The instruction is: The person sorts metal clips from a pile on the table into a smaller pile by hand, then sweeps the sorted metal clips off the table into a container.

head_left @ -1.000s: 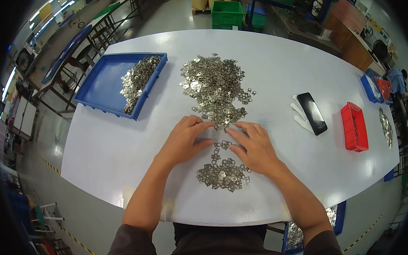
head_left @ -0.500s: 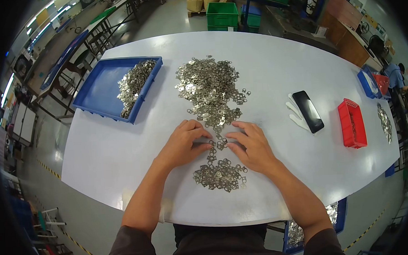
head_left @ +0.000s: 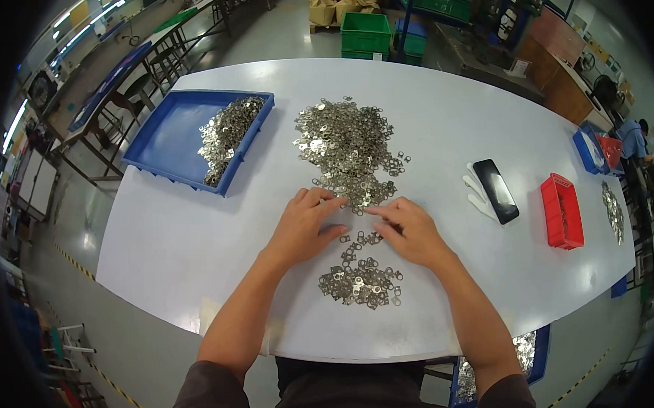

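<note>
The large heap of metal pieces [head_left: 347, 141] is lying on the white table [head_left: 168, 240] just far of both hands, its long axis running near to far and its narrow near tip pointing between them. The left hand [head_left: 304, 223], loosely curled with thumb and fingers parted, is seemingly touching that tip, while the right hand [head_left: 411, 231], likewise parted, is resting just right of it; a smaller heap [head_left: 356, 283] is lying nearer the table's near edge.

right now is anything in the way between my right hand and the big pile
Nothing visible: the right hand is at the near edge of the big pile. The small pile lies closer to you, off that path.
</note>
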Tool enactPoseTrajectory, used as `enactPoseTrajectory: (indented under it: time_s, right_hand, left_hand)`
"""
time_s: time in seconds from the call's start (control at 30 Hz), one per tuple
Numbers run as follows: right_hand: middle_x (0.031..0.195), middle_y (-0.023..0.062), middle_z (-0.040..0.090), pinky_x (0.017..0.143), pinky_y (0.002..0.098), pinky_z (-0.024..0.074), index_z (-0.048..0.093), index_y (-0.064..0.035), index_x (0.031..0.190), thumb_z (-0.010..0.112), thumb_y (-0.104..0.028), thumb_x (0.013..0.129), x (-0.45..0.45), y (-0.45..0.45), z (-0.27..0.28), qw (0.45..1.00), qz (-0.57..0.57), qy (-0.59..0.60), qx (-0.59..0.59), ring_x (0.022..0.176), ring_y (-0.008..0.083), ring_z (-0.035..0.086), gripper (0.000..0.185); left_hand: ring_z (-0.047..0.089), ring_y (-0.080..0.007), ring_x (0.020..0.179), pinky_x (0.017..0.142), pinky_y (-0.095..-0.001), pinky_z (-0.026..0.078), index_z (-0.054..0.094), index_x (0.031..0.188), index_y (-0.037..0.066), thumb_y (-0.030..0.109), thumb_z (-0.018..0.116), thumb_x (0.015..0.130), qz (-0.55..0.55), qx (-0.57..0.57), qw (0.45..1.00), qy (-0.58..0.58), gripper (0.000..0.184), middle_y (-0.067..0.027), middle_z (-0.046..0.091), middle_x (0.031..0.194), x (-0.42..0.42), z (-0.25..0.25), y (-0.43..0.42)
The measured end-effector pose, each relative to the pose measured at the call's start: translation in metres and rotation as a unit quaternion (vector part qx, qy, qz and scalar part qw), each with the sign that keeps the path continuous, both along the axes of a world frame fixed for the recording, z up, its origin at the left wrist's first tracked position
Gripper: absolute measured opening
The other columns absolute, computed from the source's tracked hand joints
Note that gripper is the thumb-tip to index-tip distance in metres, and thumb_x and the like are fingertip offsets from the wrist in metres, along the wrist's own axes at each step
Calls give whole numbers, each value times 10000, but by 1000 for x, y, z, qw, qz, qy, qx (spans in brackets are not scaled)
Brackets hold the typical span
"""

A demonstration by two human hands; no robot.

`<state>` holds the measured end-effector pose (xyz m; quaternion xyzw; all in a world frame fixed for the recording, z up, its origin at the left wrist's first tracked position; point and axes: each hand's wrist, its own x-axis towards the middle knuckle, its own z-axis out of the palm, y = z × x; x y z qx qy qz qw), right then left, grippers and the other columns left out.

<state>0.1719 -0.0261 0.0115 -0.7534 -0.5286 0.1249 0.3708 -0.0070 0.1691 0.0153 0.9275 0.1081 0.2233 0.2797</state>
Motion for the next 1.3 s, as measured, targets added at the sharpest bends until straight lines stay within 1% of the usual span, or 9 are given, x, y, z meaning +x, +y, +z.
enactPoseTrajectory:
  time_s: [0.03, 0.17, 0.33, 0.67, 0.77, 0.87, 0.97, 1.07, 1.3]
  right_hand:
    - [1027, 14, 648, 913, 404, 507, 840, -173, 1157, 809, -236, 948, -3, 1, -1, 997, 5, -73, 15, 991, 235, 628, 219]
    - [1019, 36, 640, 886, 393, 501, 819, -156, 1224, 793, -222, 965, -8, -1, -6, 992, 38, -117, 34, 952, 244, 606, 268]
    - [1049, 39, 645, 891, 380, 498, 832, -151, 1154, 809, -206, 950, -2, 4, -6, 983, -16, -159, 85, 997, 240, 603, 213]
    - [1034, 27, 654, 897, 406, 503, 833, -138, 1099, 818, -155, 920, 13, -11, -11, 991, 8, -85, 100, 996, 250, 609, 181]
    - [1028, 30, 662, 892, 399, 510, 833, -128, 1073, 816, -141, 917, 6, -10, -1, 992, 9, -95, 85, 995, 252, 617, 158]
    - [1027, 29, 665, 893, 393, 513, 834, -128, 1077, 816, -139, 914, 1, -10, -2, 990, 47, -103, 81, 991, 253, 618, 164]
    - [1033, 26, 665, 897, 390, 514, 838, -135, 1071, 817, -141, 914, 3, -11, -6, 991, 65, -69, 93, 995, 251, 617, 159]
    - [1036, 26, 669, 896, 392, 516, 838, -133, 1043, 821, -134, 908, 2, -8, -8, 992, 31, -78, 94, 1001, 252, 622, 136]
    - [985, 30, 682, 866, 391, 529, 834, -123, 1027, 827, -122, 898, 1, -9, -7, 989, 59, -88, 105, 967, 251, 641, 129]
  left_hand:
    - [615, -289, 1145, 1023, -423, 500, 816, 1085, 117, 219, 886, 868, -7, 17, 1000, 5, 251, -56, 680, 1171, 0, -1, 1]
    - [610, -289, 1160, 988, -409, 539, 815, 1164, 122, 189, 883, 877, -72, 8, 996, 47, 302, -61, 687, 1185, -4, -1, 7]
    - [621, -273, 1150, 936, -390, 573, 828, 1098, 109, 157, 875, 885, -16, -41, 998, 39, 223, -59, 697, 1182, -1, 5, 4]
    - [650, -265, 1130, 919, -380, 585, 838, 1068, 102, 127, 870, 885, 0, -99, 993, 60, 187, -62, 703, 1150, -4, 8, 7]
    - [658, -259, 1121, 914, -381, 585, 839, 1062, 98, 123, 873, 882, -31, -41, 996, 71, 185, -67, 707, 1140, -4, 11, 5]
    - [643, -256, 1105, 883, -373, 595, 839, 1038, 99, 151, 868, 888, -77, -68, 992, 71, 161, -50, 693, 1089, -9, 8, 11]
    - [638, -260, 1077, 911, -394, 560, 843, 1030, 113, 182, 871, 886, -27, -140, 987, 71, 162, -57, 687, 1078, -5, 5, 7]
    - [630, -283, 1099, 959, -414, 529, 845, 1072, 113, 179, 878, 885, 2, 14, 1000, 8, 201, -59, 689, 1078, 5, 4, -3]
    - [640, -274, 1058, 936, -409, 540, 839, 1030, 114, 167, 874, 882, -47, -47, 996, 58, 161, -63, 688, 1041, -2, 4, 6]
